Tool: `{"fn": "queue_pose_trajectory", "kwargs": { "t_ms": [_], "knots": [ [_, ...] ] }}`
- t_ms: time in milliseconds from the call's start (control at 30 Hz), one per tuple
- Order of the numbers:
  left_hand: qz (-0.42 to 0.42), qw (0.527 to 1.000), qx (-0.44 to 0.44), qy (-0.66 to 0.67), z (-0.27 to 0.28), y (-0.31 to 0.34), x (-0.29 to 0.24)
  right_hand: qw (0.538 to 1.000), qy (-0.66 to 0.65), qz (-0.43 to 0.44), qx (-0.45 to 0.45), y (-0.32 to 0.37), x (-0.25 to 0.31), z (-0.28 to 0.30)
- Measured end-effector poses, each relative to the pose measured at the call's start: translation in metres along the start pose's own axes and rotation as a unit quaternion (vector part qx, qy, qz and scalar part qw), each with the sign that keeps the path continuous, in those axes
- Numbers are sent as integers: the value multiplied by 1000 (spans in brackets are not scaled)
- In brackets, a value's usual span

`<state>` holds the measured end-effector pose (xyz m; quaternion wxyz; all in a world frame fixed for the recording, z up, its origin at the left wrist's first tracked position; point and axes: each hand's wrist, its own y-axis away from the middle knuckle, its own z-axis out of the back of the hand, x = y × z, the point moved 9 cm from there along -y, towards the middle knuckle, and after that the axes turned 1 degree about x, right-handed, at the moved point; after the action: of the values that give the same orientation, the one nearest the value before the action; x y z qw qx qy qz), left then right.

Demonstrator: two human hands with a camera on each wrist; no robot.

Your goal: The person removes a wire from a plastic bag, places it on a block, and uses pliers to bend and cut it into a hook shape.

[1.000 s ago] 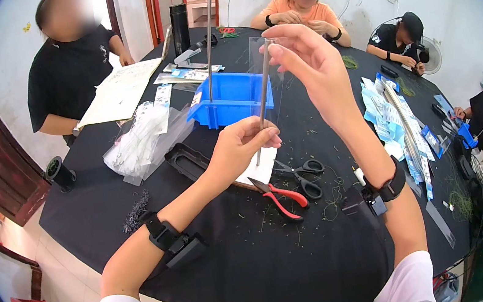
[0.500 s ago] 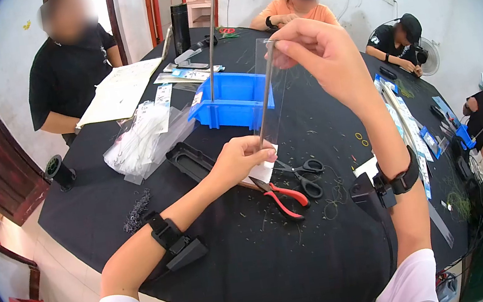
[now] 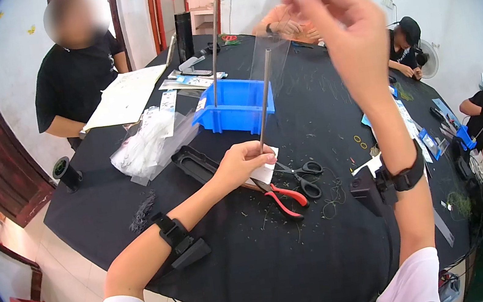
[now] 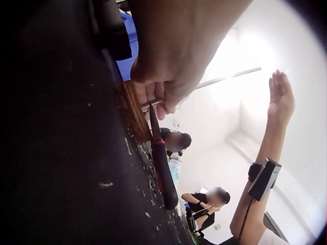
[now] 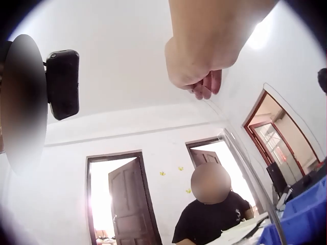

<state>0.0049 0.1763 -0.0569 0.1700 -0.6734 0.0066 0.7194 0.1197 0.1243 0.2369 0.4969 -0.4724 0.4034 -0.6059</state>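
Metal rod (image 3: 265,101) held nearly upright, leaning slightly, above the middle of the black tabletop (image 3: 238,262). Its lower part is gripped by the left hand (image 3: 240,165), with fingers curled around it and thumb closed against them, apparently so that the rod is kept steady while its top is left free. Whether its foot is supported by the white pad (image 3: 264,171) below cannot be told. The right hand (image 3: 354,30) is raised above and to the right of the rod's top, fingers bent, thumb and forefinger brought together on a thin strand (image 5: 214,108), seen faintly in the right wrist view; it is probably lifted high so that the strand is drawn clear. A second rod (image 3: 215,49) is stood at the blue bin (image 3: 234,118), toward the far edge. Red-handled pliers (image 3: 288,199) and black scissors (image 3: 308,180) are laid just beside the left hand, perhaps for easy reach.

Compared with half a second ago, when the right fingertips were at the rod's top, the right hand has been raised and parted from it. The rod's lower part is still held by the left hand.
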Motion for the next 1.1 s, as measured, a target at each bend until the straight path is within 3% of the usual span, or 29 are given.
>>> {"fn": "queue_pose_trajectory", "kwargs": {
  "t_ms": [33,133,267,333,367,400,433,533,600,667,767,1000,1100],
  "knots": [
    [-4,1000,4,8,-2,-1,0,999,28,-5,28,-4,18,2],
    [-4,1000,5,4,1,1,-1,990,71,120,-2,-6,73,16],
    [15,999,-11,-36,4,3,-4,968,149,167,117,36,122,1],
    [-35,995,-18,-90,7,1,-5,957,109,217,158,68,137,-19],
    [-72,990,-27,-120,9,2,-9,962,89,204,158,84,137,-26],
    [-56,997,-24,-50,6,11,-20,963,78,192,174,97,136,-33],
    [-84,977,-115,-157,15,21,-40,963,105,191,161,113,129,-36],
    [-57,958,-222,-175,30,46,-62,960,136,180,168,141,107,-44],
    [115,976,-145,116,15,65,-55,958,141,184,168,160,92,-48],
    [162,949,-79,260,-5,84,-62,956,147,179,181,174,85,-51],
    [68,986,-116,96,2,97,-73,953,150,187,185,191,86,-65],
    [59,972,-182,132,31,111,-59,936,109,205,263,208,92,-78],
    [43,974,-215,51,62,123,-80,937,104,158,293,211,79,-80]
  ]
}}
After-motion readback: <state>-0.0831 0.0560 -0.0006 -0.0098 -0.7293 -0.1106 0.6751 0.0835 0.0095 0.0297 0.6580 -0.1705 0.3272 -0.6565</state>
